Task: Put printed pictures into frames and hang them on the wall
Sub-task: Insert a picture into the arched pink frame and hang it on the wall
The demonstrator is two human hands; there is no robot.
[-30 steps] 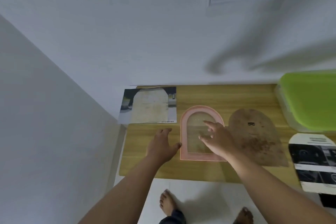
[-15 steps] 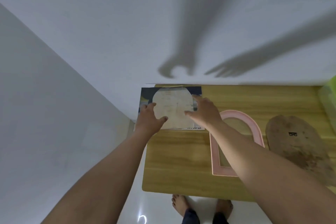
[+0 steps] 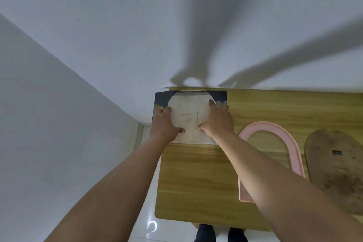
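White wall [image 3: 59,124] fills the left of the frame, with a strip of glossy floor [image 3: 145,222] below it beside the edge of the wooden table [image 3: 196,173]. At the table's upper left corner, hard against the back wall, lies the printed picture [image 3: 160,98], its dark margin overhanging the table's left edge a little. On top of it sits a pale arched sheet [image 3: 188,112], rounded end toward the wall. My left hand [image 3: 164,125] grasps that sheet at its left edge, thumb lying on the paper low down and the other fingers bent at the rim higher up. My right hand [image 3: 218,120] does the same at the right edge, forefinger up near the curve and thumb low on the sheet, so the two thumbs point at each other. Whether the sheet is lifted off the print I cannot tell. Right of my right forearm, the pink frame [image 3: 263,125] lies flat on the wood, partly under that arm. Farther right, just beside it and apart from it, lies the brown backing board [image 3: 334,173], arch-shaped, with a small dark hanger near its middle.
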